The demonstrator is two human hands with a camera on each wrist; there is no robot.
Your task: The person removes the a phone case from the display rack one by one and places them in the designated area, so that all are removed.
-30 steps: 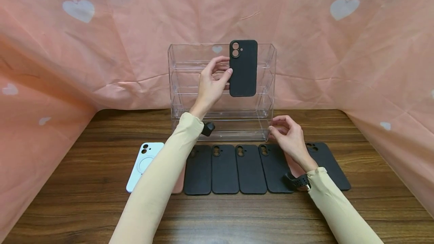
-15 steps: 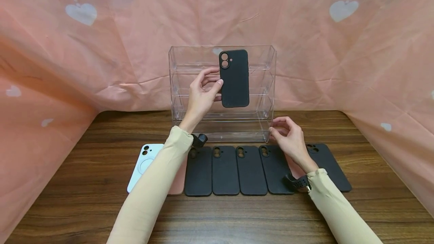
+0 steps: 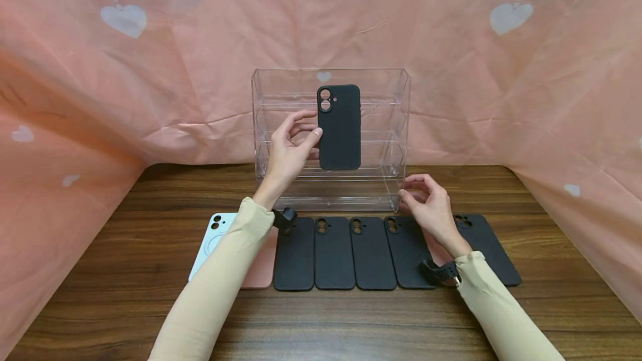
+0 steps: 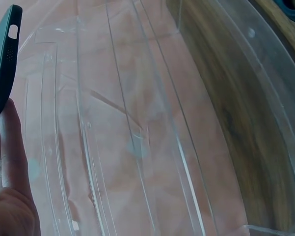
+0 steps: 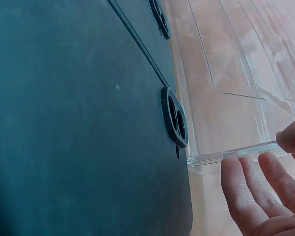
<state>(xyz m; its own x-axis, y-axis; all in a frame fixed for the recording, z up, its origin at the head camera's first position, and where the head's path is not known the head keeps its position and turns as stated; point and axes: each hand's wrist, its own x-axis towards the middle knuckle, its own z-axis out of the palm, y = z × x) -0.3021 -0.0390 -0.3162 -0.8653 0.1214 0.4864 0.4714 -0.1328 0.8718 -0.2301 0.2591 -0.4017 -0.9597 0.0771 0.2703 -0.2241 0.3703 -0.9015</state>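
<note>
Upright in the head view, a black phone case [image 3: 340, 132] with two camera holes is held by its left edge in my left hand [image 3: 291, 149], thumb on the front and fingers behind. It overlaps the tiers of a clear acrylic display rack [image 3: 328, 203]. The left wrist view shows the case's edge [image 4: 8, 59] at far left, beside the fingers. Low at the rack's right side, my right hand [image 3: 432, 208] pinches the side panel, thumb on one face and fingertips on the other, as the right wrist view shows.
A row of phone cases lies in front of the rack: a pale blue one [image 3: 215, 233], a pink one [image 3: 262, 269], several black ones [image 3: 334, 255], another pink one partly under the right wrist, and a black one [image 3: 489, 249] at the right end. Pink cloth [image 3: 451, 99] surrounds the wooden table [image 3: 331, 327].
My left hand has moved down and to the left in the head view, carrying the black phone case with it. The right hand stays at the rack's side.
</note>
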